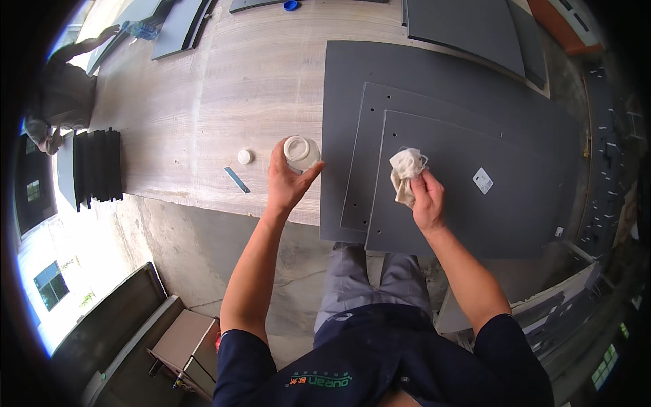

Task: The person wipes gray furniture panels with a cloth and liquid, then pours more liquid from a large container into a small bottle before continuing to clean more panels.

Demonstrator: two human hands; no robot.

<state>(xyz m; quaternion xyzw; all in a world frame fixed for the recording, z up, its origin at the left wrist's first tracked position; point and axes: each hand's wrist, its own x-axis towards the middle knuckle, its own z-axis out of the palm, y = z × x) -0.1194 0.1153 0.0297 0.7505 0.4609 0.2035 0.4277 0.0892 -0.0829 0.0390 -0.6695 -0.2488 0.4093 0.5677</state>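
Observation:
My left hand (287, 180) is wrapped around a translucent plastic bottle (304, 155) with its mouth uncapped, over the wood-grain tabletop (229, 96). Left of it lie a white round cap (245, 156) and a short flat blue-grey strip (237, 180). My right hand (428, 196) pinches a bunched off-white cloth (407, 170) above the uppermost dark grey panel (437, 219). Several such panels lie stacked with their edges offset, and small round holes run along their left sides. A white label (482, 181) sits on the top panel, right of the cloth.
A blue bottle cap (290, 5) lies at the far edge. More dark panels (465, 33) rest at the back right, and others (185, 25) at the back left. Upright panels (96, 165) stand at the left end. Another person (66, 91) reaches toward a clear plastic bottle (140, 30).

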